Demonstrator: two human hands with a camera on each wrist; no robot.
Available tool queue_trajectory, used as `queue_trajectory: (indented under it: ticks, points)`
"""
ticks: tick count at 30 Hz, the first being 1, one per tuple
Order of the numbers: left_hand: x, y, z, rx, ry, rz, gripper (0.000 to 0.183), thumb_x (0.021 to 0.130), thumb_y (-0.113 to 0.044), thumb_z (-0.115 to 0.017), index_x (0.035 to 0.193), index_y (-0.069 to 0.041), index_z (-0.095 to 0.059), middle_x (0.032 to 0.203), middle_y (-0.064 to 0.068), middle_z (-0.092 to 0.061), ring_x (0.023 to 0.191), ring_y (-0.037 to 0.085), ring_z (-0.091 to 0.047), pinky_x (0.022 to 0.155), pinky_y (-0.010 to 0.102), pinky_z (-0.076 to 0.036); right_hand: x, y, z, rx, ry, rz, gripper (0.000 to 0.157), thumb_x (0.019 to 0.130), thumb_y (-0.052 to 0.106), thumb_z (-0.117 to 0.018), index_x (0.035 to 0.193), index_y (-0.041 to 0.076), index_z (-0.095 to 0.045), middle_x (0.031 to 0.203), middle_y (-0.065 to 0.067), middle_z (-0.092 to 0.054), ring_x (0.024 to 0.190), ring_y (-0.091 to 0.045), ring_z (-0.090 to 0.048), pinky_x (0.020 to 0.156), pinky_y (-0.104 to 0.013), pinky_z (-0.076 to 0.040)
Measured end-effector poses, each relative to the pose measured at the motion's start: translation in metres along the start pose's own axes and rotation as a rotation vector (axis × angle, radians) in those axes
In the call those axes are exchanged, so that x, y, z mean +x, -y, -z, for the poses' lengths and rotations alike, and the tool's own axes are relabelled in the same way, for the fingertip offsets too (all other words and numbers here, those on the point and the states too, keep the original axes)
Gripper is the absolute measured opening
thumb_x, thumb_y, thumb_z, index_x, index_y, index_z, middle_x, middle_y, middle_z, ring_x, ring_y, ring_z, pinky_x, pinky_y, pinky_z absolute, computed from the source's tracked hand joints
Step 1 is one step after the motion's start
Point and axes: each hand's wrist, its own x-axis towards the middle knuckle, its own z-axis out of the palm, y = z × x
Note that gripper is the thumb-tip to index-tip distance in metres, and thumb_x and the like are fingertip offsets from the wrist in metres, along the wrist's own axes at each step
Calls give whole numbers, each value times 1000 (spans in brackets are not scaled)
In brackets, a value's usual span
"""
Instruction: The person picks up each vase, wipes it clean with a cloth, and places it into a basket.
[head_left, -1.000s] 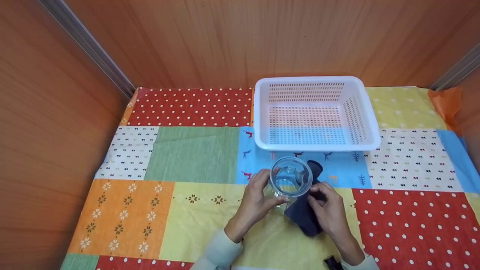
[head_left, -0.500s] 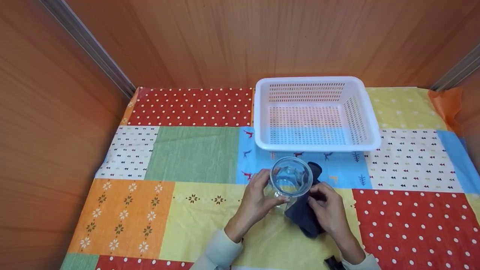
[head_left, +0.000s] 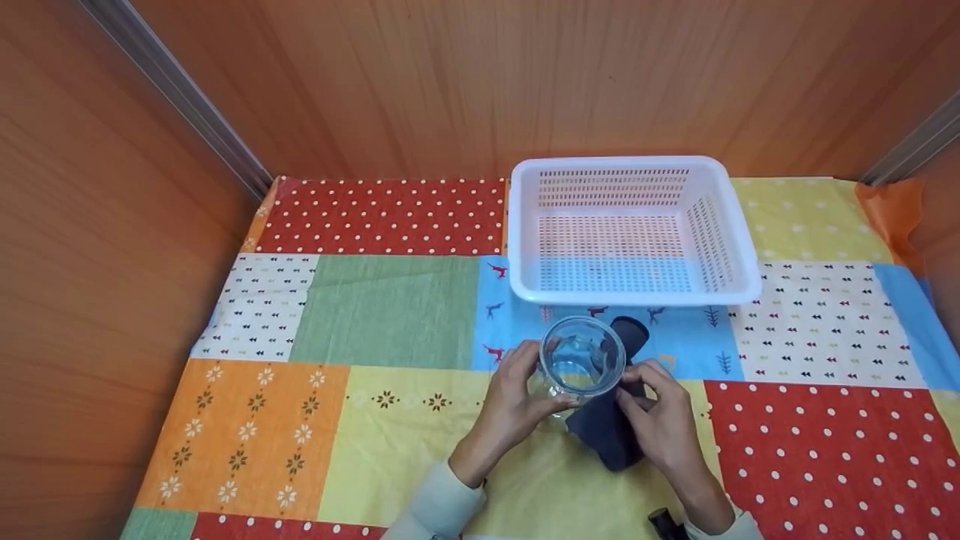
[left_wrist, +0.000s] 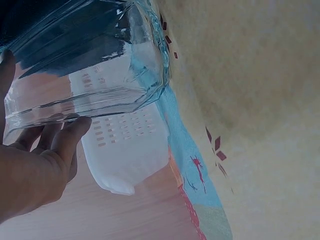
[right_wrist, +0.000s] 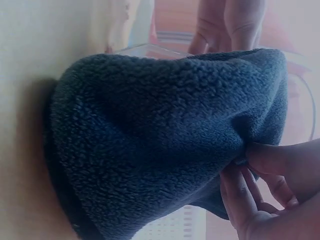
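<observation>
A clear glass jar (head_left: 574,375) stands upright, its round mouth facing up in the head view. My left hand (head_left: 510,405) grips it from the left, thumb on the near side and fingers on the far side. Against the jar's right side lies a dark blue-grey fleecy cloth (head_left: 606,435). My right hand (head_left: 661,412) pinches this cloth (right_wrist: 160,125) between thumb and fingers, as the right wrist view shows up close. Through the glass in the left wrist view, the dark cloth (left_wrist: 65,42) shows along the jar's opposite side.
Behind the jar sits a white perforated plastic basket (head_left: 634,294) with nothing in it. A patchwork-print tablecloth (head_left: 390,307) covers the table. Wood-grain panels (head_left: 450,90) rise at the back and sides. A small black object (head_left: 664,521) is at the right wrist.
The far end of the cloth has shifted slightly away from me and spread wider, and its near end has drawn up a little. The left hand and jar stay in place.
</observation>
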Motion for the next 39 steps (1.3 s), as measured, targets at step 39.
queue_trajectory:
  ticks: [39]
  points:
    - [-1,-1,0,3,-1,12,67,75,-20,-96,134,-10,-65,124,4,-68,115,20,-58,96,38,-56,-3,-7,-3,-75,-13,-13,24,88,-21,-70,96,2,-71,102,-8,-66,100,-13,-66,88,-24,-59]
